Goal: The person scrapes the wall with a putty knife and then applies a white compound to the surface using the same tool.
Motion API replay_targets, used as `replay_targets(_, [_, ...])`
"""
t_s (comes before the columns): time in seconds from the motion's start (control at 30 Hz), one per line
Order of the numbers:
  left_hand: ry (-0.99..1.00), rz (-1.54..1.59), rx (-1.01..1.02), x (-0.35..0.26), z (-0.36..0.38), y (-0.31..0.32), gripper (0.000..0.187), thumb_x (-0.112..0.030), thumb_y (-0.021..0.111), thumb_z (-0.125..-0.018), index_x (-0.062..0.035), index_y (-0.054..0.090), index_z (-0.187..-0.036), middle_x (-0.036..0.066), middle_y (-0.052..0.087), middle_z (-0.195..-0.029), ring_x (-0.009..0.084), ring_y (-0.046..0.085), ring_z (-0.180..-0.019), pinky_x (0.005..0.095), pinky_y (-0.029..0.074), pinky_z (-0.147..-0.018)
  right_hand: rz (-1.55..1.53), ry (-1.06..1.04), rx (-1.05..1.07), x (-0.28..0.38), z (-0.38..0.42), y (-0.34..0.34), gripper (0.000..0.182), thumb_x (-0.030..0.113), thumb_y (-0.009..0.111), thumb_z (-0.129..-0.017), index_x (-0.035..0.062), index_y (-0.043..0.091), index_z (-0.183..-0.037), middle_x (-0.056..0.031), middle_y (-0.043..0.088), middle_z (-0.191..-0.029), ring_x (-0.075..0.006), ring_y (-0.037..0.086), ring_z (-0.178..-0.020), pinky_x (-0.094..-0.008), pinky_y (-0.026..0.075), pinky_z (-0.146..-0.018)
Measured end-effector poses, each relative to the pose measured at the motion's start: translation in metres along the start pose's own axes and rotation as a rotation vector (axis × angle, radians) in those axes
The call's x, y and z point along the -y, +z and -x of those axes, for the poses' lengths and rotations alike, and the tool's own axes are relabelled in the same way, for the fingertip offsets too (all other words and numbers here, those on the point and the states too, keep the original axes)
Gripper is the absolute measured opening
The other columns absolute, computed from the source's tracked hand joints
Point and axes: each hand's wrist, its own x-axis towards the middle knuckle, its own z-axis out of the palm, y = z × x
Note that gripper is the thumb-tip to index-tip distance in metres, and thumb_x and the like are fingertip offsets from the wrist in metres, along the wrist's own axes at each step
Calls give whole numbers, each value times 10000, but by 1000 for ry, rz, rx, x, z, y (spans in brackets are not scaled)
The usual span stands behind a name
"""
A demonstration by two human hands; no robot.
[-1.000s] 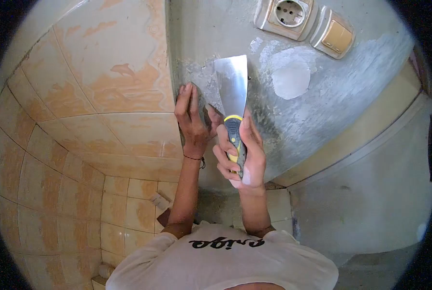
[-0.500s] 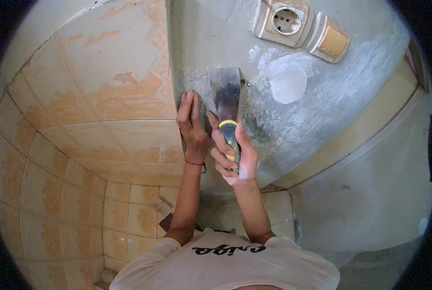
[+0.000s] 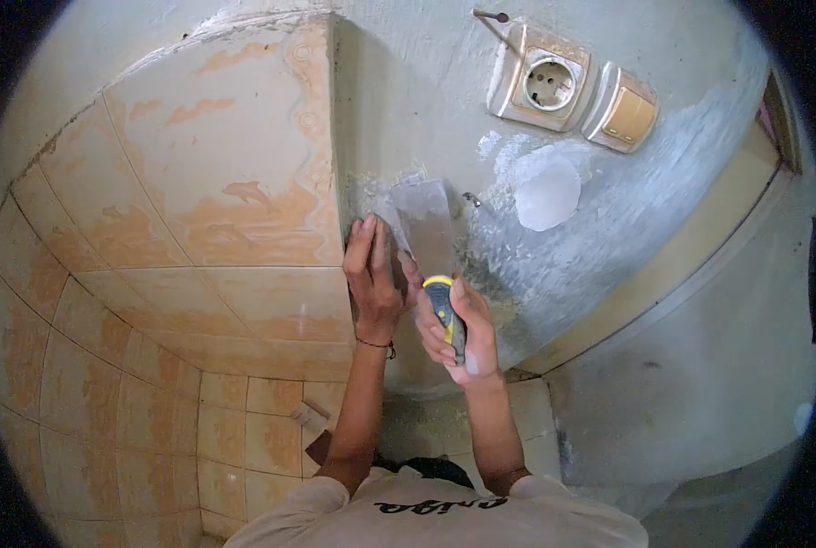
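My right hand is wrapped round the yellow and dark grey handle of a putty knife. The knife's wide metal blade points up the wall and looks pale grey; its tip meets a rough, scraped strip of plaster. My left hand rests against the wall just left of the blade, beside the tile edge, with fingers stretched upward and nothing held. Right of the blade is a small metal bit sticking out of the wall. A white filler patch lies farther right.
A wall socket and a light switch sit at the upper right, with a nail above. Orange-patterned tiles cover the left wall, ending in a raised edge. A small pale block lies low at left.
The view has shifted, so the wall appears lower. Relative to the metal bit, the blade has moved slightly down and left, and it looks paler. Both hands keep their hold and contact.
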Motion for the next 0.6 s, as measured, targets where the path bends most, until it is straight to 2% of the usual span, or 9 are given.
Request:
replay_targets(0.03, [-20, -21, 13, -3, -1, -2, 515, -27, 623, -889, 29, 476, -1380, 186, 464, -1408, 369, 448, -1321, 479, 370, -1137, -2, -1, -1, 3, 3, -1, 416, 384, 495, -1033, 24, 470, -1237, -24, 473, -673, -55, 376, -403, -200, 287, -335])
replay_targets(0.1, [-40, -50, 24, -7, -2, -3, 518, -41, 612, -892, 34, 469, -1385, 193, 462, -1411, 374, 439, -1327, 482, 359, -1141, 1, -14, 31, 10, 8, -2, 496, 341, 544, -1009, 24, 401, -1363, -25, 464, -729, -60, 394, -453, -200, 300, -348])
replay_targets(0.13, [-29, -106, 35, -8, -3, -3, 522, -39, 599, -854, 67, 486, -1352, 206, 460, -1388, 377, 447, -1306, 487, 398, -1118, 0, -8, 40, 12, 10, -3, 496, 341, 544, -1009, 24, 401, -1363, -25, 464, -729, -60, 394, -453, -200, 300, -348])
replay_targets(0.2, [-22, -180, 36, -9, -3, -4, 529, -37, 587, -816, 101, 503, -1320, 220, 459, -1365, 380, 454, -1284, 492, 438, -1095, 21, -6, 88, 14, 15, -7, 592, 301, 567, -988, 119, 307, -1488, -42, 395, -825, -79, 381, -516, -185, 313, -361])
replay_targets(0.23, [-25, -188, 47, -10, -2, -5, 539, -48, 586, -819, 98, 494, -1329, 220, 453, -1369, 381, 450, -1287, 494, 434, -1100, 22, 11, 102, 14, 19, -8, 592, 301, 567, -988, 119, 307, -1488, -42, 395, -825, -79, 381, -516, -185, 313, -361])
replay_targets(0.33, [-16, -209, 35, -7, -3, -2, 560, -65, 582, -824, 95, 472, -1350, 223, 443, -1377, 382, 443, -1294, 498, 423, -1109, -223, 75, 154, 13, 18, -15, 698, 272, 574, -991, 300, 187, -1571, -52, 366, -903, -91, 345, -544, -175, 340, -347])
replay_targets(0.37, [-14, -197, 36, -8, -1, -2, 573, -71, 579, -827, 93, 460, -1362, 225, 438, -1379, 384, 440, -1298, 500, 417, -1113, -225, 92, 167, 15, 18, -17, 698, 272, 574, -991, 300, 187, -1571, -52, 366, -903, -91, 345, -544, -175, 340, -347])
replay_targets(0.47, [-27, -210, 38, -10, 0, -1, 583, -87, 571, -838, 95, 445, -1378, 230, 422, -1398, 385, 434, -1305, 508, 402, -1123, -202, 155, 166, 24, 20, -17, 649, 307, 512, -1029, 254, 172, -1579, -45, 376, -850, -70, 326, -476, -156, 254, -295])
replay_targets(0.6, [-54, -243, 39, -12, -3, -2, 577, -96, 564, -848, 101, 446, -1378, 235, 426, -1407, 391, 427, -1316, 507, 392, -1127, -110, 214, 152, 27, 17, -14, 636, 314, 475, -1045, 199, 161, -1587, -36, 383, -764, -65, 322, -427, -168, 255, -308])
